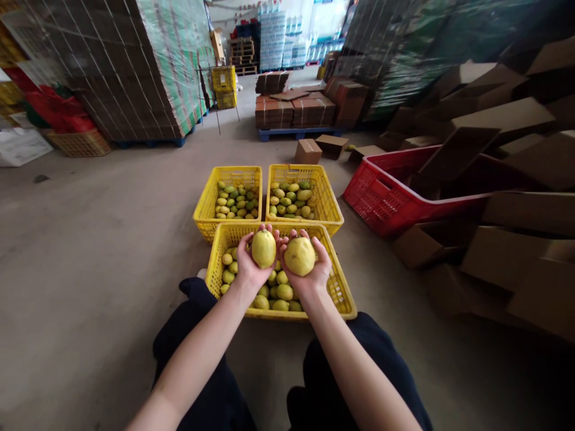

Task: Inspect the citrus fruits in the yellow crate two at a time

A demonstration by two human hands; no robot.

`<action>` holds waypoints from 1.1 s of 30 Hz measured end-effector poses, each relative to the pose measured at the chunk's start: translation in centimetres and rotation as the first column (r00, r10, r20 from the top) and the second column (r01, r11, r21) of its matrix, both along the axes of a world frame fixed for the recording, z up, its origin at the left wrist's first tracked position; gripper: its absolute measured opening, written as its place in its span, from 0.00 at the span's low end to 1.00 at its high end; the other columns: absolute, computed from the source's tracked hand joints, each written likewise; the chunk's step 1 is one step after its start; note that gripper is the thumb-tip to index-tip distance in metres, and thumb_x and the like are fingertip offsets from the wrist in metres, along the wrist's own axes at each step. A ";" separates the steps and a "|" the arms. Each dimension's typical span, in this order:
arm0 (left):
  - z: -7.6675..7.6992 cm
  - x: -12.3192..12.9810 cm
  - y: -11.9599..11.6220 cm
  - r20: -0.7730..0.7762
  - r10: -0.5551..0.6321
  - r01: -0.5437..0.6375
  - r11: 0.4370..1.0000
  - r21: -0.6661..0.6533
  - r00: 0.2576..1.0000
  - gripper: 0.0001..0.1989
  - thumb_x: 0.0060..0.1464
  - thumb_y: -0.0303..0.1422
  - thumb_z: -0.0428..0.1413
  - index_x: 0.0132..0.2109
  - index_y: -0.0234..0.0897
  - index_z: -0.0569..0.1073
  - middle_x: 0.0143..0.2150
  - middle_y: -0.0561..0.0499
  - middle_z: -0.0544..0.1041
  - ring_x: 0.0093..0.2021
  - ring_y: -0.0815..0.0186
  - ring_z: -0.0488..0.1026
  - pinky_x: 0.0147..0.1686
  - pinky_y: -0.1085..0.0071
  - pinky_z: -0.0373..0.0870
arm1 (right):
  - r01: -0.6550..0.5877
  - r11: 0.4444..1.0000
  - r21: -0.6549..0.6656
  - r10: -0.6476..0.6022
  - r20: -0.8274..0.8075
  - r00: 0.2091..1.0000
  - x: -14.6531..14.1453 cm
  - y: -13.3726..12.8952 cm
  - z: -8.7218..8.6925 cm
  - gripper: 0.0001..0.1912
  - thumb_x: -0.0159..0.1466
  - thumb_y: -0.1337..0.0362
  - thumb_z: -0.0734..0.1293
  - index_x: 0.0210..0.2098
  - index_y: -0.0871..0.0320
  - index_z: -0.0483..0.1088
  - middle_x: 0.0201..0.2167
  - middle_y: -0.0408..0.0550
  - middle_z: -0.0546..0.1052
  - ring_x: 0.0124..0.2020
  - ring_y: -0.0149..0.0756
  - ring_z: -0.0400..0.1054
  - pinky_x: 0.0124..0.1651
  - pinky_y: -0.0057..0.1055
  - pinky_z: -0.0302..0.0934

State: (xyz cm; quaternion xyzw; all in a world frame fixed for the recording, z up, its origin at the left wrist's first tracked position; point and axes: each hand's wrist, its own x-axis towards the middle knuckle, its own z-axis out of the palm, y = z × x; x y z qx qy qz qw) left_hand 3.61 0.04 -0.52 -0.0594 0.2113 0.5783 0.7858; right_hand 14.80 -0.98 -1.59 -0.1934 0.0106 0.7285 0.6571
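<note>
Cupped palm up, my left hand [250, 270] holds a smooth yellow lemon [263, 249]. My right hand [316, 276] cradles a rounder, bumpier lemon [299, 256] with a small brownish mark. Both hands are side by side above the near yellow crate [345, 299], which contains several yellow-green lemons [284, 292]; my hands and forearms hide part of them. Just beyond stand two more yellow crates, one at the left [204, 206] and one at the right [330, 203]. Each holds yellow and green lemons.
A red crate [381, 203] with cardboard in it stands to the right, beside a heap of cardboard boxes [516, 251]. Farther off, flattened cartons [294, 111] lie on a blue pallet [291, 133]. A wrapped stack [148, 72] rises at the back left.
</note>
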 end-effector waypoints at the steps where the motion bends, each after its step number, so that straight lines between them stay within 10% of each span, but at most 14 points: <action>1: 0.0 0.0 0.0 -0.007 0.004 -0.004 1.000 -0.006 1.000 0.12 0.54 0.31 0.48 0.40 0.38 0.76 0.40 0.50 0.79 0.40 0.64 0.76 0.40 0.66 0.74 | 0.001 1.000 0.001 -0.001 -0.003 1.000 -0.1 0.0 0.0 0.08 0.53 0.63 0.66 0.33 0.56 0.72 0.32 0.45 0.79 0.31 0.36 0.74 0.33 0.33 0.71; 33: 0.7 0.0 0.0 -0.100 -0.009 0.011 1.000 0.018 0.995 0.08 0.51 0.28 0.49 0.28 0.35 0.71 0.28 0.52 0.75 0.31 0.67 0.75 0.34 0.73 0.73 | -0.063 0.996 0.064 0.061 0.041 0.997 -0.2 -0.3 0.3 0.02 0.52 0.65 0.67 0.26 0.57 0.69 0.27 0.42 0.76 0.27 0.33 0.72 0.30 0.30 0.70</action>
